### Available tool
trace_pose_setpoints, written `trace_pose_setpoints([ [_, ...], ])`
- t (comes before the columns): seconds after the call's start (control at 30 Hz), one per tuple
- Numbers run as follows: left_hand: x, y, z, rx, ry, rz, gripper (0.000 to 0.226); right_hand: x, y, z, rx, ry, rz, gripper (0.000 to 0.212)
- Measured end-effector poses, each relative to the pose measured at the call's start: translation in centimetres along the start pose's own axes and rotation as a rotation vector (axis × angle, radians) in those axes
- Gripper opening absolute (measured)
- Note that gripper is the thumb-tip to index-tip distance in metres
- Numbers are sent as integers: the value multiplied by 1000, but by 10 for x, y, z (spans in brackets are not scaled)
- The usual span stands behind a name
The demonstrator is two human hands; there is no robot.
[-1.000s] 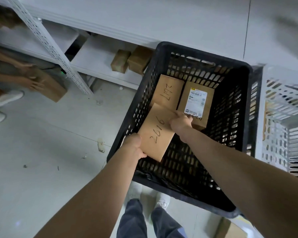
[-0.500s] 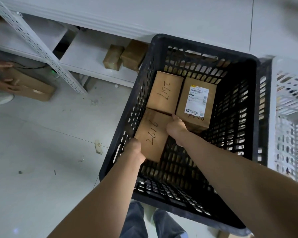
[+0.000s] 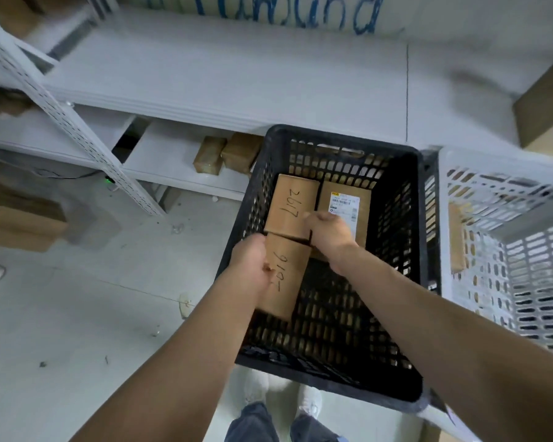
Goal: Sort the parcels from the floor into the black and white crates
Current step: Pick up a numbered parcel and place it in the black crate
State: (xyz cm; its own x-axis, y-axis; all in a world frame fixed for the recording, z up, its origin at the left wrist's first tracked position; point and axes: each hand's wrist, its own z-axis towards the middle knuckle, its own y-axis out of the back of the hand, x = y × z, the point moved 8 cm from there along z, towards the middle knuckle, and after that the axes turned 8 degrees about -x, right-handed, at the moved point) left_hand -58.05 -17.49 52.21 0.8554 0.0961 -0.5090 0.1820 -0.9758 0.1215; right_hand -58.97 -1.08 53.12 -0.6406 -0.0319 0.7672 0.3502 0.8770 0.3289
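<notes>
Against the left wall of the black crate [image 3: 342, 138], a third parcel [image 3: 288, 282] is gripped by the left hand [image 3: 249, 266] beside two placed parcels [image 3: 291, 208]; the right hand's [image 3: 328, 232] hold cannot be told.

Your left forearm [image 3: 179, 362] rises from the near centre-left and your right forearm [image 3: 428, 314] from the near right, both bare, closing toward each other as they reach forward and down. Your left hand [image 3: 249, 263] is the nearer one, its fingers wrapped round the left edge of a parcel [image 3: 286, 279] and its thumb laid on the top face. Your right hand [image 3: 328, 232] sits a little farther and to the right, back of the hand up and knuckles bent, gripping the parcel's far right corner. Both wrists run nearly straight.
</notes>
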Motion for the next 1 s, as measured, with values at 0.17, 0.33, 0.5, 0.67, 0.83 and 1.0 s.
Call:
trace_pose_setpoints([
  [0.17,-63,-37,-63,149,-238,-54,22,57,52,-46,-107,183,158,15],
  [0.33,-111,-88,-153,379,-569,69,17,99,130,-100,-284,339,339,32],
  [0.5,-100,-130,-244,718,-924,290,22,86,203,-170,-513,389,532,35],
  [0.67,-22,-168,-320,1095,-962,475,21,24,265,-249,-836,345,660,32],
  [0.83,89,-175,-397,1445,-894,652,37,-58,309,-355,-1173,266,717,31],
  [1.0,196,-154,-458,1658,-821,792,32,-141,331,-471,-1463,173,777,31],
])
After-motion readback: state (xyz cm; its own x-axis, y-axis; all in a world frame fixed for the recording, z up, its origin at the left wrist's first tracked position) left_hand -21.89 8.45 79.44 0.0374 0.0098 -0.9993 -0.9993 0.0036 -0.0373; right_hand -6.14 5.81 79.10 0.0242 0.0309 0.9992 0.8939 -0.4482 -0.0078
